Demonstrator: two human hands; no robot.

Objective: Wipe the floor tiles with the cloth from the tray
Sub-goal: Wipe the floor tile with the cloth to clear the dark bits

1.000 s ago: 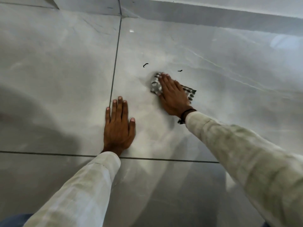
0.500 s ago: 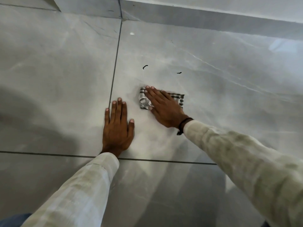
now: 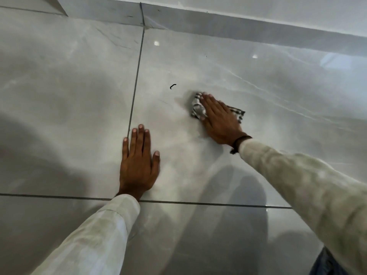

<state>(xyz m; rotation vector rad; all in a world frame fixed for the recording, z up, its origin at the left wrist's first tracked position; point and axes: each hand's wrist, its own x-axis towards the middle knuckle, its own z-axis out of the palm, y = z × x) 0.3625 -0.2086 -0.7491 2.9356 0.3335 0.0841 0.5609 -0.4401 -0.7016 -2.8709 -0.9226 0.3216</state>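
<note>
A small checked grey-and-white cloth (image 3: 197,108) lies bunched on a glossy grey floor tile (image 3: 258,80). My right hand (image 3: 218,118) presses flat on top of it, fingers pointing up and left, and the cloth sticks out at the fingertips and at the right side of the palm. My left hand (image 3: 139,161) rests flat on the same tile, fingers together, just right of the vertical grout line (image 3: 137,76). A short black curved mark (image 3: 172,86) sits on the tile to the upper left of the cloth. No tray is in view.
A grey skirting strip (image 3: 218,26) and white wall run along the far edge of the floor. A horizontal grout line (image 3: 198,203) crosses just behind my left wrist. Dark shadows fall on the tiles at left and bottom.
My right hand slid the cloth back away from me and to the right, up near the black mark. A second small dark mark seen earlier is no longer visible. My left hand stayed planted.
</note>
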